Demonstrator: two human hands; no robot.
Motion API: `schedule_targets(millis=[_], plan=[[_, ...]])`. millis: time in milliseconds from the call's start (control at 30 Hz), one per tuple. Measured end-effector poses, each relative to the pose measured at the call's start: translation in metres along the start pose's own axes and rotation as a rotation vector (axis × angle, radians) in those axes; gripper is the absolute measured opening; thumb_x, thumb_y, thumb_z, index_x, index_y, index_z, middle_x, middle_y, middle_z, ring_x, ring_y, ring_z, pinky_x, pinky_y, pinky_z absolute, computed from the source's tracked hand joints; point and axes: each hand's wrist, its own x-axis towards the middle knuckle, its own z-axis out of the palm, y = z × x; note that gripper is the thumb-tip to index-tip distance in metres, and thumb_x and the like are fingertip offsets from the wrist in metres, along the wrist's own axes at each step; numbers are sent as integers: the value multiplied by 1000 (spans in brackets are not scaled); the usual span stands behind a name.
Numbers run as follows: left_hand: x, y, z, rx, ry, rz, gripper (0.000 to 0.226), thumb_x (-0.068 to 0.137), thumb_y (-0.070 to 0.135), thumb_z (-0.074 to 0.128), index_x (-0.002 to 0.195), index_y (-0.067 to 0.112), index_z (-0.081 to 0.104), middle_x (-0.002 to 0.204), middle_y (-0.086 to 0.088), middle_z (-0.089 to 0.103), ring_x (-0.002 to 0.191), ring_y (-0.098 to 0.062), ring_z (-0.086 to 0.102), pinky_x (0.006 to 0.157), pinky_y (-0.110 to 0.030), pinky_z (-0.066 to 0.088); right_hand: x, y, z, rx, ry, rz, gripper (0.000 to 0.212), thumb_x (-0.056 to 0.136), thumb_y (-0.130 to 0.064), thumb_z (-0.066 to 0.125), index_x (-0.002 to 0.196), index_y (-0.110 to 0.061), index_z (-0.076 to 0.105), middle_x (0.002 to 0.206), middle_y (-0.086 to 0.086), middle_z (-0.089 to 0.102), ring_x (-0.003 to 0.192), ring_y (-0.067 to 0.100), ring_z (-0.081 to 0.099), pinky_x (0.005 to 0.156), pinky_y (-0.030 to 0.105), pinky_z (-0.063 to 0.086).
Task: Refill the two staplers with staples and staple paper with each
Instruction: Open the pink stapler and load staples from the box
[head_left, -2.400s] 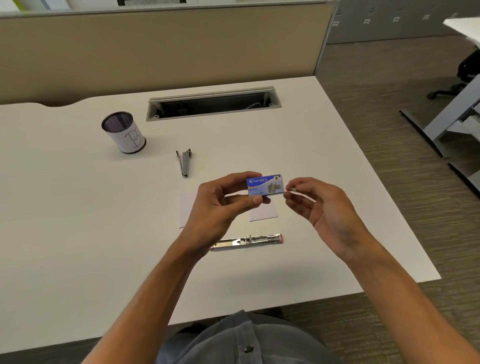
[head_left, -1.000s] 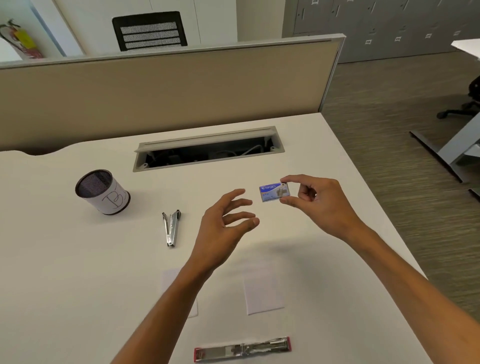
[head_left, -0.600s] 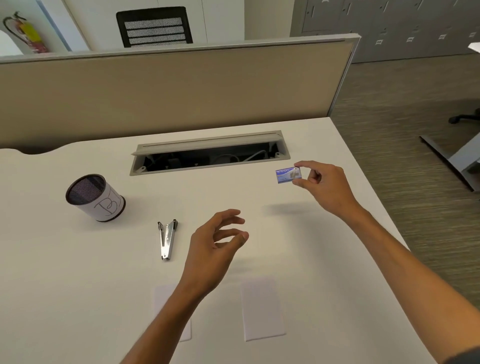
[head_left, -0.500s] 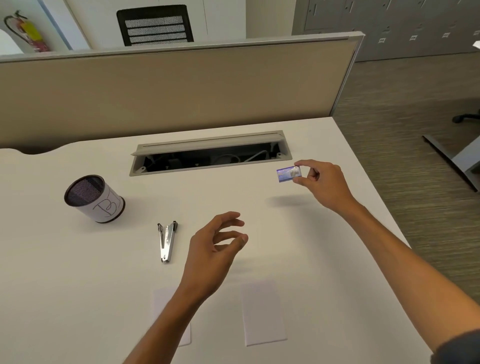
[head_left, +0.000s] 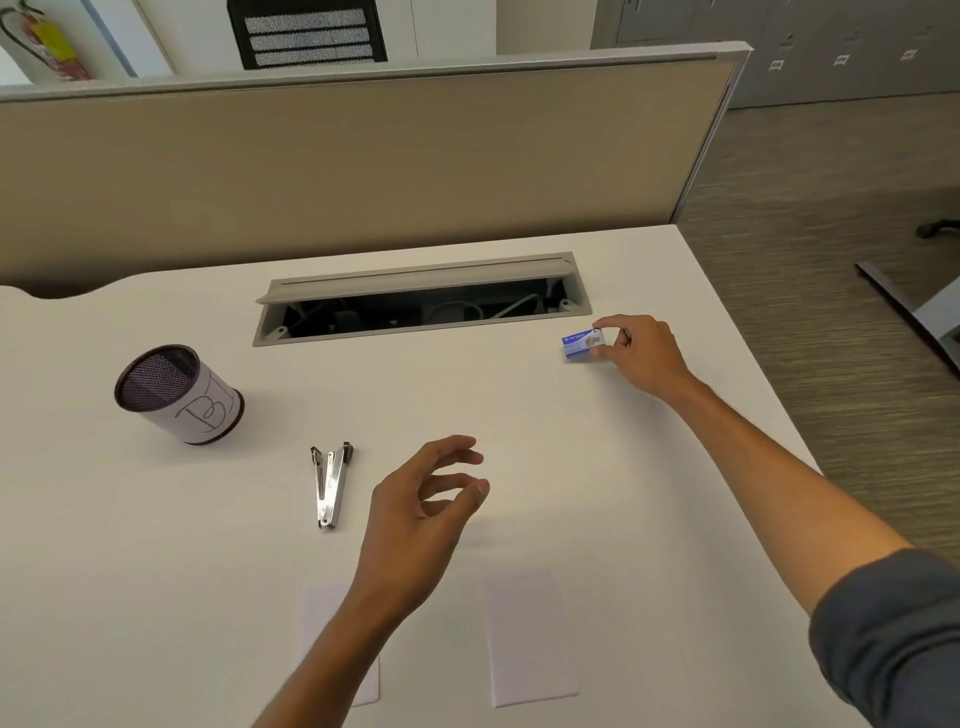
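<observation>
My right hand (head_left: 641, 356) pinches a small blue staple box (head_left: 583, 344) at the far right of the white desk, low over the surface or touching it, just right of the cable slot. My left hand (head_left: 421, 512) hovers over the middle of the desk, fingers loosely curled and empty. A small silver stapler (head_left: 330, 486) lies to the left of that hand. Two white paper slips lie near me: one (head_left: 530, 636) fully seen, the other (head_left: 358, 644) partly hidden by my left forearm. The second stapler is out of view.
A black mesh pen cup (head_left: 176, 392) with a white label stands at the left. An open cable slot (head_left: 421, 301) runs along the back of the desk before a beige partition (head_left: 363, 166). The desk's right edge (head_left: 753, 353) drops to carpet.
My right hand took the staple box from both hands and carried it away to the far right, lowering it toward the desk. My left hand let go and hangs empty. The view tilted up.
</observation>
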Motion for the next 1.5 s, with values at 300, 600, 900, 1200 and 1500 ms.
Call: schedule_targets(millis=[300, 600, 900, 1200, 1500], plan=[[-1, -4, -2, -13, 1, -7, 31, 88, 10, 69, 109, 33, 65, 106, 14, 71, 95, -8, 70, 73, -19, 54, 9, 9, 6, -36, -34, 55, 37, 87, -24, 72, 124, -20, 67, 66, -11, 52, 73, 19, 53, 54, 25, 34], [-5, -7, -2, 1, -4, -14, 26, 88, 12, 69, 106, 31, 68, 101, 13, 72, 94, -11, 70, 77, -25, 53, -4, -10, -2, 220, 61, 169, 47, 83, -33, 76, 125, -16, 64, 70, 2, 57, 69, 14, 53, 69, 27, 41], [-36, 7, 9, 81, -14, 125, 16, 88, 16, 70, 99, 28, 71, 90, 14, 72, 83, -11, 70, 73, -22, 54, -137, -102, -19, 1227, -78, 563, 52, 96, -52, 48, 105, -5, 69, 67, 0, 54, 57, 8, 44, 51, 20, 30], [-92, 1, 22, 590, -36, 585, 17, 89, 35, 65, 104, 30, 69, 79, 13, 59, 58, -7, 54, 54, -31, 51, -268, -154, -7, 1261, -219, 615, 54, 99, -51, 42, 114, -6, 69, 79, 4, 58, 66, 12, 53, 65, 27, 42], [-130, -4, 9, 710, -64, 723, 14, 85, 33, 66, 96, 29, 72, 68, 9, 56, 51, -12, 51, 42, -24, 43, -326, -175, -7, 1283, -216, 565, 56, 97, -53, 41, 115, -8, 69, 85, 5, 59, 69, 12, 54, 66, 25, 44]])
